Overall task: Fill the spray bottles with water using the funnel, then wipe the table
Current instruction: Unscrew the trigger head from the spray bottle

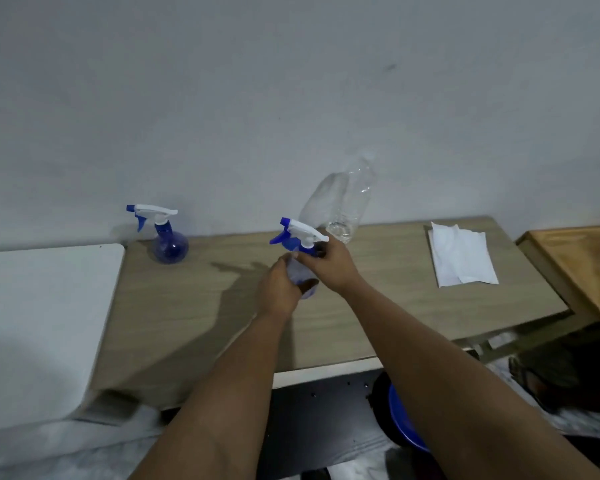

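I have both hands on the near spray bottle, held just above the middle of the bench. My left hand wraps the blue body, fingers clenched around it, while my right hand grips the neck just under the white trigger head. The head sits on the neck at a tilt, so I judge I'm at the cap: either screwing it down or working it loose. I cannot tell which from this view.

If it is being closed, the next move calls for twisting until the head seats square, then standing the bottle upright and going for the white cloth, which lies flat on the right side of the bench. If it is being opened, I would need the funnel, and I see none anywhere on the bench.

The second spray bottle stands upright at the back left, well apart from my hands, head on; its blue tint hides any water level. The clear plastic water bottle stands behind my hands, uncapped as far as I can tell, with only a little water at the bottom. The held bottle's contents are hidden by my left hand.
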The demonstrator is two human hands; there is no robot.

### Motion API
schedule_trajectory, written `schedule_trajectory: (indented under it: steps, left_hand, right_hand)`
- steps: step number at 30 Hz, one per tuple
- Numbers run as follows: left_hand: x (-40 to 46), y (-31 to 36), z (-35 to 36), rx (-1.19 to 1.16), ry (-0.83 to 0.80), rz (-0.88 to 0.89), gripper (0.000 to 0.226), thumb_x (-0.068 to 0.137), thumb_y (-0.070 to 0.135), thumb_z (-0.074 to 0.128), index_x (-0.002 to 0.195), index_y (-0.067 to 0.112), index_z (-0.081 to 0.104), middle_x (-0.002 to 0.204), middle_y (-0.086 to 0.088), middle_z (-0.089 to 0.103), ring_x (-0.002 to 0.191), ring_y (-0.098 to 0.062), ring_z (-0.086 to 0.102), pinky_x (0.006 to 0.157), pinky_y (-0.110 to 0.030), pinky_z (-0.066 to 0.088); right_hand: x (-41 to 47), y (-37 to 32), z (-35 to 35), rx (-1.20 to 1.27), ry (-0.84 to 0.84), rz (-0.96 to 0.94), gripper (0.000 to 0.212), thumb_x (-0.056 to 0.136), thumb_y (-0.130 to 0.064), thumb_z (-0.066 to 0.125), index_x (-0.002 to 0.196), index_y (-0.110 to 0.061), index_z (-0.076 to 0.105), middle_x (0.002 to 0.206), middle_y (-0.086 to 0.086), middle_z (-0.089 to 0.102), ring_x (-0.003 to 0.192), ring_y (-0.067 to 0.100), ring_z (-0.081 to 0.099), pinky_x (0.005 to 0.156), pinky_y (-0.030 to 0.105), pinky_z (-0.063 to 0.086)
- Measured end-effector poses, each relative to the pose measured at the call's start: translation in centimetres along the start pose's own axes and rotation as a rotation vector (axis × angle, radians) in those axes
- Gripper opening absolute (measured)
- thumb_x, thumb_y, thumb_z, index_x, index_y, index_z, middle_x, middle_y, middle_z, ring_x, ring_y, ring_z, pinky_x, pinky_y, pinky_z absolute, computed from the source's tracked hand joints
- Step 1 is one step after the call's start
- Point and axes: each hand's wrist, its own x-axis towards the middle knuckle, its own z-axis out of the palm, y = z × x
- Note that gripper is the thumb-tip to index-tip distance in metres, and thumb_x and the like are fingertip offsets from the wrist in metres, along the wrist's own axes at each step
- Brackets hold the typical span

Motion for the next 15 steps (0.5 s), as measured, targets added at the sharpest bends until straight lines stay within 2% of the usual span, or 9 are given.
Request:
schedule_trajectory:
  steps: [2, 3, 5, 7, 10, 12, 15]
  left_hand:
    - [0.2, 0.0, 1.7, 0.000, 0.009, -0.019, 0.056, 0.071, 0.072, 0.046, 0.107, 0.031, 0.058, 0.101, 0.010, 0.071, 0.092, -0.014, 0.067, 0.082, -0.034, 0.053]
    - [0.5, -0.1, 2.6, 0.010, 0.020, -0.039, 0.045, 0.078, 0.070, 0.049, 0.104, 0.034, 0.057, 0.099, 0.011, 0.071, 0.092, -0.014, 0.067, 0.079, -0.034, 0.052]
    - [0.8, -0.2, 3.8, 0.034, 0.069, -0.062, 0.016, 0.090, 0.050, 0.063, 0.098, 0.042, 0.051, 0.093, 0.015, 0.068, 0.088, -0.012, 0.067, 0.073, -0.029, 0.049]
    - [1.1, -0.5, 4.8, 0.018, 0.063, -0.085, 0.024, 0.089, 0.031, 0.072, 0.098, 0.041, 0.052, 0.088, 0.017, 0.065, 0.084, -0.009, 0.066, 0.070, -0.026, 0.049]
    - [1.2, -1.0, 5.9, 0.025, 0.053, -0.116, 0.033, 0.084, 0.016, 0.076, 0.113, 0.018, 0.060, 0.096, 0.005, 0.066, 0.091, -0.022, 0.067, 0.078, -0.034, 0.051]
    - [1.1, -1.3, 6.5, 0.033, 0.066, -0.135, 0.034, 0.087, 0.018, 0.072, 0.118, 0.015, 0.059, 0.098, 0.002, 0.065, 0.091, -0.022, 0.065, 0.080, -0.034, 0.050]
    - [1.1, -1.5, 6.9, 0.057, 0.085, -0.148, 0.033, 0.089, 0.028, 0.070, 0.118, 0.019, 0.059, 0.099, 0.005, 0.065, 0.093, -0.020, 0.065, 0.086, -0.040, 0.053]
  right_hand:
    - [0.0, 1.0, -0.8, 0.034, 0.016, -0.008, 0.029, 0.085, -0.018, 0.084, 0.106, -0.023, 0.065, 0.095, -0.008, 0.073, 0.087, 0.006, 0.070, 0.076, 0.022, 0.055]
    - [0.1, 1.7, -1.0, 0.037, 0.015, -0.014, 0.031, 0.084, -0.019, 0.084, 0.109, -0.022, 0.066, 0.098, -0.006, 0.074, 0.091, 0.011, 0.072, 0.079, 0.028, 0.059]
    - [0.4, 2.9, -1.2, 0.038, 0.008, -0.024, 0.032, 0.084, -0.019, 0.083, 0.111, -0.020, 0.067, 0.100, -0.002, 0.075, 0.094, 0.018, 0.073, 0.083, 0.037, 0.061]
    - [0.7, 4.2, -1.2, 0.045, -0.006, -0.015, 0.028, 0.084, -0.018, 0.085, 0.102, -0.026, 0.065, 0.094, -0.005, 0.074, 0.087, 0.013, 0.071, 0.076, 0.032, 0.057]
    - [0.7, 5.7, -1.0, 0.047, -0.017, -0.011, 0.033, 0.082, -0.020, 0.088, 0.088, -0.033, 0.058, 0.082, -0.012, 0.068, 0.076, 0.006, 0.064, 0.068, 0.021, 0.050]
    - [0.6, 6.5, -0.9, 0.087, 0.000, -0.016, 0.031, 0.082, -0.020, 0.088, 0.090, -0.029, 0.060, 0.083, -0.011, 0.067, 0.078, 0.009, 0.064, 0.070, 0.023, 0.052]
    - [0.7, 6.9, -1.0, 0.133, -0.011, -0.022, 0.028, 0.082, -0.018, 0.088, 0.097, -0.023, 0.065, 0.087, -0.009, 0.070, 0.082, 0.011, 0.067, 0.075, 0.027, 0.055]
